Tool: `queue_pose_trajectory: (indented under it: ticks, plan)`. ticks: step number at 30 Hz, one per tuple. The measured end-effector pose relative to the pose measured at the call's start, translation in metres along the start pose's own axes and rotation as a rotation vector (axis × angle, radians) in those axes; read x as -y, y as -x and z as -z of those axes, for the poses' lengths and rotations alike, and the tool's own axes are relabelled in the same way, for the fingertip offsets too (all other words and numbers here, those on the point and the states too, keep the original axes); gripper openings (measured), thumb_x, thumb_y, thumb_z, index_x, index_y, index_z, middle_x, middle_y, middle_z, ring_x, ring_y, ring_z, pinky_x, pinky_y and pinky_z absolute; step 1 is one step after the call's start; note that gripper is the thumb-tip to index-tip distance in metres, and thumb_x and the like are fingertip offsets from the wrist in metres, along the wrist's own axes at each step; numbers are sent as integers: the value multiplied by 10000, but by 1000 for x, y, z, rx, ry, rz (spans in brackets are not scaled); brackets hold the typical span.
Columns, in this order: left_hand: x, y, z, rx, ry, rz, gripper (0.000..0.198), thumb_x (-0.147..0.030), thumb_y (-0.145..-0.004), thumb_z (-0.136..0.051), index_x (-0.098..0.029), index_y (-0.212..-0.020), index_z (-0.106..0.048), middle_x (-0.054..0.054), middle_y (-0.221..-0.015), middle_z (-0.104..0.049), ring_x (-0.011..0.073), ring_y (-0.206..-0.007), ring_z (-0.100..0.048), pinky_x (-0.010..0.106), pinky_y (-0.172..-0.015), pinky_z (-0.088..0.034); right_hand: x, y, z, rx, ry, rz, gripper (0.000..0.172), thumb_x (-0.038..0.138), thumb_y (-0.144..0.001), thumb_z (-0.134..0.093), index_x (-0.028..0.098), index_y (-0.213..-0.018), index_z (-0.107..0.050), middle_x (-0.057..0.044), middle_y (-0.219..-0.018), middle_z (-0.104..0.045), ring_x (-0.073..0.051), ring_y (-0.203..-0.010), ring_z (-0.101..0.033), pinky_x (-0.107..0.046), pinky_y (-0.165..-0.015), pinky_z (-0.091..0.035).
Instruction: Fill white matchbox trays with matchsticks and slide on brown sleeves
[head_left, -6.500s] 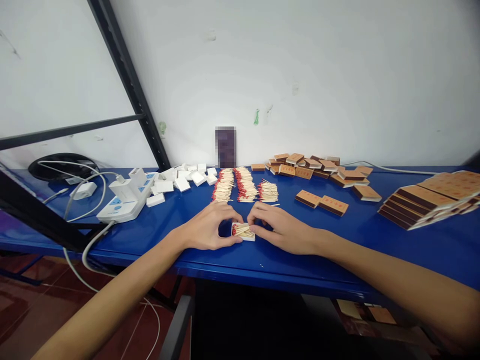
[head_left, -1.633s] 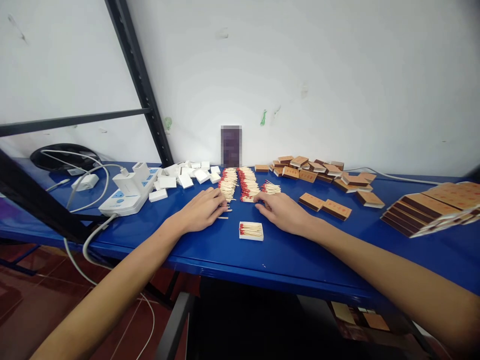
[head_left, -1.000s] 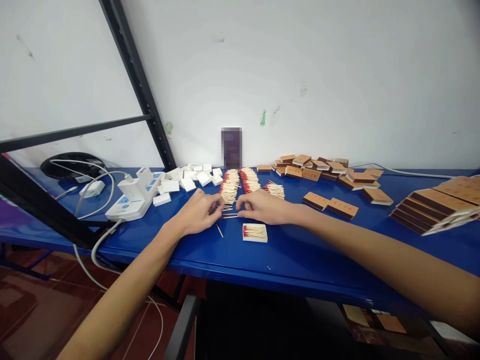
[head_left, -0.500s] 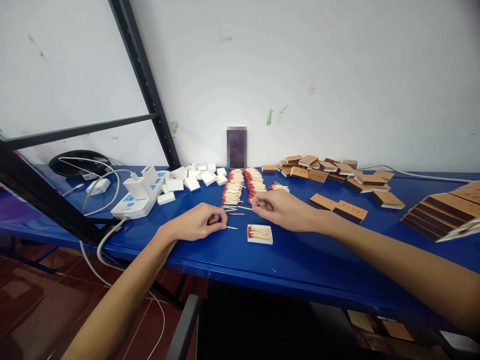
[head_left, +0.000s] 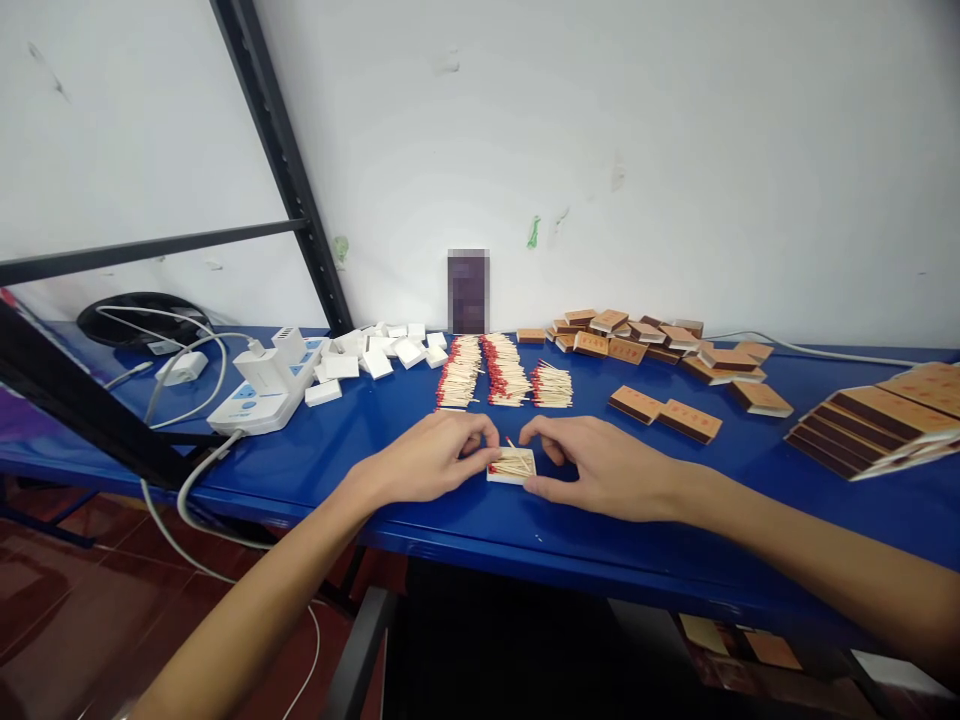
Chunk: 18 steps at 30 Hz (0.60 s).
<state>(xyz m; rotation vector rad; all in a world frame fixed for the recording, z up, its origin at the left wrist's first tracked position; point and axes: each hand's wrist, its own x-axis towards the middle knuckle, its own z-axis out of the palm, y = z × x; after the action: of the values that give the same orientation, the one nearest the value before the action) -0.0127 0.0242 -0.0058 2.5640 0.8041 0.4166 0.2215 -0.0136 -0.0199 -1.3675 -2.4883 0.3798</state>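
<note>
A small white matchbox tray lies on the blue table, filled with red-headed matchsticks. One matchstick slants up above its far edge. My left hand is at the tray's left side, thumb and forefinger pinched on a matchstick over the heads; the fingertips partly hide it. On the right, my right hand curves about the tray, its thumb at the near right corner and its forefinger beyond the far side, fingers apart. Behind the hands lie rows of matchsticks, with a smaller pile to the right.
White trays are heaped at the back left, beside a power strip with cables. Brown matchbox sleeves are piled at the back right, and a stacked block stands far right. A black metal frame rises at left.
Both hands have come to the tray: the left moved right with its matchstick, the right moved down from the rows of matchsticks and opened. The smaller pile is now uncovered.
</note>
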Motion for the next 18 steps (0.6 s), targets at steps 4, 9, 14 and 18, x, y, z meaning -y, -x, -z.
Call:
queue_pose_trajectory:
  ticks: [4,9,14,18]
  plan:
    - [7,2,-1,-74,-20,25,229,-346,-975,-445,-187,-943,-608,-37,-657,-518,111,-580,-465,258,-591,-359,1,0,-5,-3,36,-9,369,515,-856,-598,209,-1062,-586,-32,-852,-617,-193,-733,-574,-316,-653,-412]
    - [38,9,14,-137,-225,92,196,-334,-970,-444,-196,-949,-582,-7,-755,-568,146,-677,-515,276,-646,-376,3,-2,-6,-52,-16,66,377,485,-864,-601,230,-1141,-585,-80,-1116,-595,-233,-930,-592,-373,-793,-472]
    - [54,6,12,-62,-390,46,229,-358,-984,-428,-201,-980,-594,48,-943,-590,200,-877,-560,320,-768,-424,3,-3,-12,-50,-37,189,306,364,-896,-579,231,-1171,-600,-91,-1137,-611,-254,-1031,-562,-415,-887,-463]
    - [53,2,4,-29,-429,10,249,-313,-1003,-377,-187,-975,-589,69,-994,-590,206,-909,-562,337,-805,-436,4,-2,-12,-22,-3,213,303,391,-944,-520,242,-1187,-621,-95,-1112,-623,-254,-970,-559,-425,-841,-458]
